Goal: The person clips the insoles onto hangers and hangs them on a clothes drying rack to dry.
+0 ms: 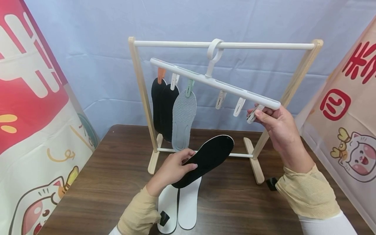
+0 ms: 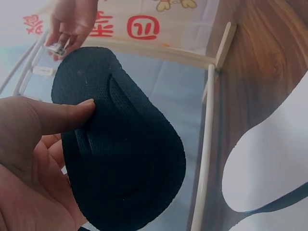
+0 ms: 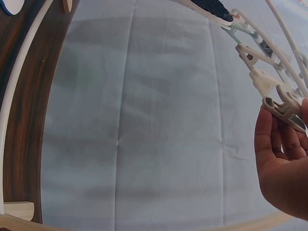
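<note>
Head view shows the left hand (image 1: 176, 166) holding a black, sole-shaped insole (image 1: 210, 158), with the thumb on its upper face and other fingers behind the edge. The insole is in the air, its rounded far end pointing to the right, with a gap between this end and the clips above. On the far right, the right hand (image 1: 282, 130) pinches a small pale plastic clip (image 1: 255, 114) at the end of a white plastic hanger bar (image 1: 249, 94), tilted down to the right; whether the clip is pressed open, I cannot tell. Two other clips on the right half bear nothing. On the left half, a grey textured insole (image 1: 184, 114) and two black hanging insoles (image 1: 168, 107), overlapping, leave little room beside the left wooden post (image 1: 143, 94). Two flat white insoles (image 1: 188, 209) lie nearer, on the dark brown wooden table (image 1: 102, 182).
</note>
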A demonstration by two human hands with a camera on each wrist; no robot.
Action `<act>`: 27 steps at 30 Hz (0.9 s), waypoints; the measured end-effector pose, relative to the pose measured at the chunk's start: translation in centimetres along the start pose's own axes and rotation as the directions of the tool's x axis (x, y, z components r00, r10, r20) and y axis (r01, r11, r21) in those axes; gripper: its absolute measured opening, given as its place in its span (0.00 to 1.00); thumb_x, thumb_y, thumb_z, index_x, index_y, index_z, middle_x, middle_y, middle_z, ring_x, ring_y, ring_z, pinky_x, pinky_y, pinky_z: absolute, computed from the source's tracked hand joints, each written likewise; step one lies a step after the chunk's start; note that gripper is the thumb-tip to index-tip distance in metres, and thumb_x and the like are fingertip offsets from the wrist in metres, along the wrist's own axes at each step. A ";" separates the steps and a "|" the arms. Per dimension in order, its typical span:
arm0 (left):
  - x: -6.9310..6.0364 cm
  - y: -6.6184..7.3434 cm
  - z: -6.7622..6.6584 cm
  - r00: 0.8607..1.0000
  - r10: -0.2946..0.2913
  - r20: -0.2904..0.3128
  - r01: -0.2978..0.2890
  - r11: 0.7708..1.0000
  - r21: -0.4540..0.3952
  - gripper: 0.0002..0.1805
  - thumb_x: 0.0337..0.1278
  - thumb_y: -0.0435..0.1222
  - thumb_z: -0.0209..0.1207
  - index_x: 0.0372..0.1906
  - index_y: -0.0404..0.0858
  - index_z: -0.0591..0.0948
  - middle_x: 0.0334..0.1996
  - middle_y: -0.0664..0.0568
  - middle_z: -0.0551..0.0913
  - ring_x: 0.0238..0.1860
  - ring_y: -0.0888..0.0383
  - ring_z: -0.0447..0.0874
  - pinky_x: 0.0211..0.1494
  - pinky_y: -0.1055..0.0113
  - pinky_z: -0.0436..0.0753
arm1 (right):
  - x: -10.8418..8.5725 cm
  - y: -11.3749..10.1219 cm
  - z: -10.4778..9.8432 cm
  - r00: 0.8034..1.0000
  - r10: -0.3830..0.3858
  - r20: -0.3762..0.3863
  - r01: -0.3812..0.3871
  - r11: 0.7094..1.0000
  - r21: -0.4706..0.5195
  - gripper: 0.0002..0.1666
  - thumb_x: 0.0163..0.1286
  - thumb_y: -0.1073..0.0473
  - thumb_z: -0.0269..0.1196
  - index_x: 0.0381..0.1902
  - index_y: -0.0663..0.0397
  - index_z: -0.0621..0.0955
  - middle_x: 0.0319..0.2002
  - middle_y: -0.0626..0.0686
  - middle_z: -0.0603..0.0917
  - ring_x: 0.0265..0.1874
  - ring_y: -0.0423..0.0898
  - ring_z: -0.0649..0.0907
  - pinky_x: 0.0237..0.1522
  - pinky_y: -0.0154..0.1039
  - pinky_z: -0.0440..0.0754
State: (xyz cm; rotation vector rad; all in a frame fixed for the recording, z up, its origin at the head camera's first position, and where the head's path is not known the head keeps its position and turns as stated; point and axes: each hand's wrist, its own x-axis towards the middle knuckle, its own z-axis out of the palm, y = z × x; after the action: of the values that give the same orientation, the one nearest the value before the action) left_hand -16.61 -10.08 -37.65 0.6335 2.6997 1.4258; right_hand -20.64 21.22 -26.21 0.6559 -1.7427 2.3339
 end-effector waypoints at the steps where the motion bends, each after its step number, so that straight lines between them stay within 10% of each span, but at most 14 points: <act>1: 0.0 0.1 0.0 1.000 -0.004 0.002 0.004 1.000 -0.006 0.15 0.64 0.36 0.66 0.54 0.42 0.82 0.50 0.50 0.87 0.59 0.47 0.83 0.63 0.48 0.78 | 0.0 0.0 0.0 1.000 0.002 -0.002 -0.002 1.000 0.000 0.09 0.73 0.74 0.58 0.48 0.62 0.80 0.37 0.54 0.90 0.39 0.44 0.89 0.45 0.33 0.83; 27: 1.5 1.2 0.4 1.000 0.024 0.002 -0.024 0.999 -0.038 0.12 0.64 0.37 0.67 0.50 0.45 0.82 0.44 0.53 0.87 0.48 0.53 0.84 0.56 0.52 0.78 | 0.0 -0.1 0.1 1.000 0.000 -0.015 0.000 1.000 -0.001 0.08 0.73 0.74 0.58 0.46 0.62 0.80 0.35 0.53 0.89 0.40 0.45 0.90 0.45 0.33 0.83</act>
State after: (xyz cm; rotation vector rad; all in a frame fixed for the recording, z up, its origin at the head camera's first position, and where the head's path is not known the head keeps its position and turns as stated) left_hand -17.47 -8.64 -36.70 0.6670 2.6654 1.4774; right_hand -20.60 21.13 -26.06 0.6368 -1.7371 2.3321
